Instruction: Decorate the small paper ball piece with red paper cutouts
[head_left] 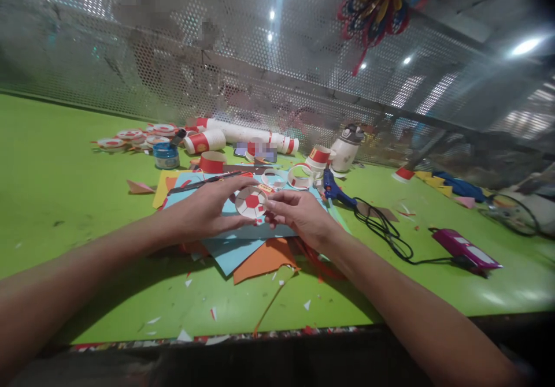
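Near the center of the frame, a red-and-white football-patterned disc [250, 203] is facing up toward the camera. The left hand [206, 207] is holding it between thumb and fingers, parted around its rim; the right hand [303, 215] is pinching its right edge. Light-blue paper [234, 254] is lying below, and 1 blue glue gun [339, 192] is resting right of center.

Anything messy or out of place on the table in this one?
Yes, untidiness: paper scraps litter the front of the table instead of being gathered, and the cord of the glue gun lies in loose loops. The held disc shows no obvious damage.
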Available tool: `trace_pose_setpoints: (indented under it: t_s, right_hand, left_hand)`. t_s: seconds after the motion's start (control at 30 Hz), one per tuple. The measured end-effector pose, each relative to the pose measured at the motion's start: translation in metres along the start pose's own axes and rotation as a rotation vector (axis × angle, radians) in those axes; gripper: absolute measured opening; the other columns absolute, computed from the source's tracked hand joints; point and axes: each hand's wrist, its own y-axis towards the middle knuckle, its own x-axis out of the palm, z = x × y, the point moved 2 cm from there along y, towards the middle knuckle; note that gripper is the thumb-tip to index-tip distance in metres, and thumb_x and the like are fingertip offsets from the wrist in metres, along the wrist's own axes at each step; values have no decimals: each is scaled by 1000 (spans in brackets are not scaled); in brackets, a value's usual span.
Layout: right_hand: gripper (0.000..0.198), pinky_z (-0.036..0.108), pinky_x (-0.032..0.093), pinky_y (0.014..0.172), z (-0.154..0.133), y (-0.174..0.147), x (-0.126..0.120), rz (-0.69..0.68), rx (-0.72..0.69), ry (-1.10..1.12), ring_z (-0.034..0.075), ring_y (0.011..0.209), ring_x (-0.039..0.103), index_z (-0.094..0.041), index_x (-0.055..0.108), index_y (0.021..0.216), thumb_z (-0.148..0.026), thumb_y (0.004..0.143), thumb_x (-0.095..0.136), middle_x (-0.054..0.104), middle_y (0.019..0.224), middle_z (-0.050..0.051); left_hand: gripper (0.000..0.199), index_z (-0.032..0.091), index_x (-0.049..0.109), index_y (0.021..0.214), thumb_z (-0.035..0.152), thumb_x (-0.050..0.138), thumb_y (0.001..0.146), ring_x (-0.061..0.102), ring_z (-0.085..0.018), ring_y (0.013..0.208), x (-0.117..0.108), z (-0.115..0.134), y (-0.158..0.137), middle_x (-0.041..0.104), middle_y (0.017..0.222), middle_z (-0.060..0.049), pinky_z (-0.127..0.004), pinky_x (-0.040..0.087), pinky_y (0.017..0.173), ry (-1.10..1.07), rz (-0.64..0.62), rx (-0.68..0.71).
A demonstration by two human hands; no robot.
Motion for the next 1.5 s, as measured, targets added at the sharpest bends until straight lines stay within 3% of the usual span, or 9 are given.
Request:
trace_pose_setpoints:
  t_s: [0.17,0.4,0.53,0.73,0.9,1.0,1.2,1.4,1.5]
  right_hand:
    - [27,29,51,59,-6,5,-11,19,-38,-156,13,61,61,-15,71,75,-41,68,79,68,70,3]
    - [30,23,41,49,-44,17,-81,368,-302,-396,9,52,53,-15,64,68,-43,69,74,60,58,-1]
    - [28,23,35,42,-50,17,-103,443,-296,-532,8,43,46,-15,62,60,-39,65,76,55,47,-2]
    - [22,24,36,44,-49,17,-110,512,-316,-704,9,42,47,-15,66,63,-35,66,73,55,46,-3]
    - [23,24,43,49,-55,18,-136,665,-340,-780,10,50,51,-13,68,76,-36,73,67,61,59,0]
    - [26,26,50,56,-55,21,-157,729,-269,-854,13,61,58,-10,68,89,-35,84,62,65,74,4]
    - [33,41,54,82,-45,23,-188,662,-28,-1135,21,100,62,-17,57,121,-33,92,58,60,121,8]
    - [30,43,51,87,-32,17,-193,463,38,-1417,23,104,61,-16,60,117,-32,91,60,61,120,8]
    - [34,37,47,89,-23,18,-192,415,24,-1494,28,105,59,-15,66,110,-19,76,70,65,113,11]
  left_hand:
    - [57,18,50,129,46,61,81,62,-29,107,-2,-1,1,62,127,-14,-42,51,90,18,-12,-22]
    - [56,26,52,129,54,60,81,61,-31,107,-4,-15,1,63,124,-12,-46,50,90,19,36,-46]
    - [55,23,56,127,54,58,82,59,-31,109,-5,-16,2,58,126,-13,-46,49,89,34,28,-43]
    - [56,26,52,132,52,57,83,58,-29,108,-7,-16,2,56,127,-12,-42,49,86,46,11,-84]
    - [58,19,53,131,54,54,84,60,-30,106,-5,-22,2,59,122,-15,-42,51,83,45,10,-79]
    - [56,21,54,130,53,55,84,59,-30,108,-5,-26,3,60,123,-14,-42,50,86,46,43,-85]
    - [56,23,53,130,50,58,82,59,-30,109,-11,-24,4,59,130,-11,-43,49,90,27,81,-93]
    - [51,22,52,130,42,59,84,54,-27,120,-14,-14,4,56,132,-11,-43,43,100,-5,103,-71]
    - [50,23,55,128,42,62,82,56,-27,117,-12,-14,3,58,130,-10,-43,45,97,-8,87,-98]
